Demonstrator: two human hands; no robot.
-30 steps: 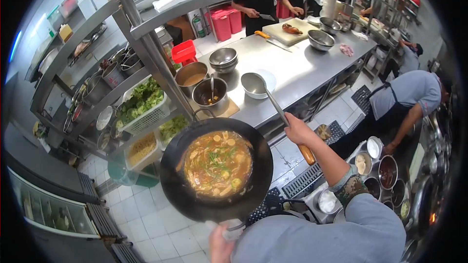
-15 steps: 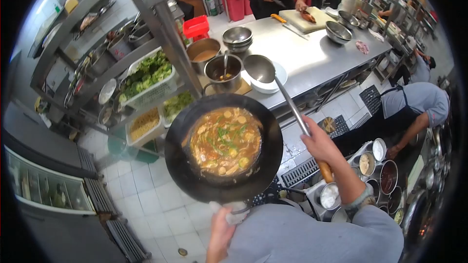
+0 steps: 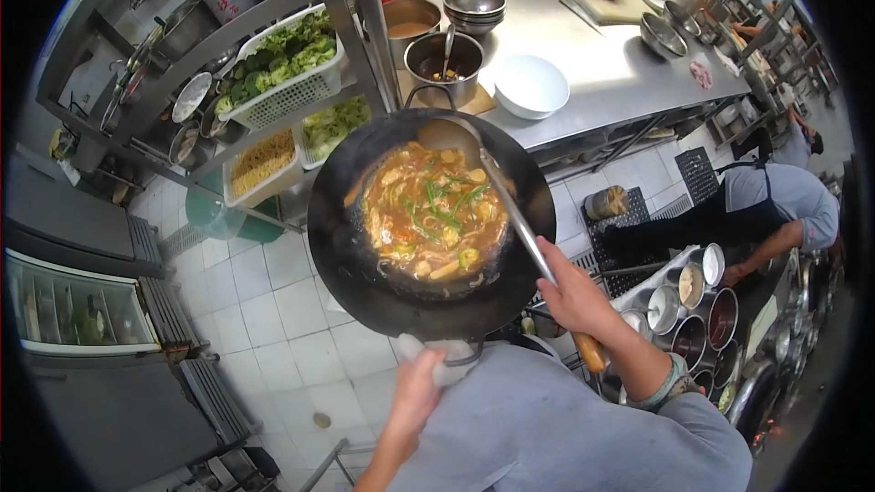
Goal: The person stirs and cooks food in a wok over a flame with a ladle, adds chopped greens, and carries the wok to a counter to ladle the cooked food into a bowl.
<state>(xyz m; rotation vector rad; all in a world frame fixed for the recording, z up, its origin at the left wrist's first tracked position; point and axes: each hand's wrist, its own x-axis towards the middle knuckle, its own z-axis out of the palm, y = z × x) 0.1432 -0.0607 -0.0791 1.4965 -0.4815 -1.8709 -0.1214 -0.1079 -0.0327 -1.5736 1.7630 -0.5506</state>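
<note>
My left hand [image 3: 418, 389] is closed around a pale cloth [image 3: 424, 355] at the near loop handle [image 3: 467, 360] of a large black wok [image 3: 342, 287]. Inside the wok is a brown saucy dish [image 3: 428, 219] with noodle-like strands, pale round slices and green strips. My right hand [image 3: 579, 292] grips a long metal ladle [image 3: 515, 214] with a wooden end [image 3: 591, 353]. The ladle's bowl is over the far side of the wok, at the edge of the food. Beyond the wok, a white bowl [image 3: 532, 88] stands on the steel counter [image 3: 602, 82].
Behind the wok stands a pot with a spoon [image 3: 444, 64], near stacked metal bowls [image 3: 474, 5]. Shelves at left hold a basket of green vegetables [image 3: 290, 59] and a noodle tub [image 3: 264, 164]. Several seasoning pots [image 3: 690, 335] and a bending co-worker [image 3: 775, 200] are at right.
The ladle's bowl has moved left and down from over the white bowl to the wok's far side, leaving the white bowl in full view. My view has shifted.
</note>
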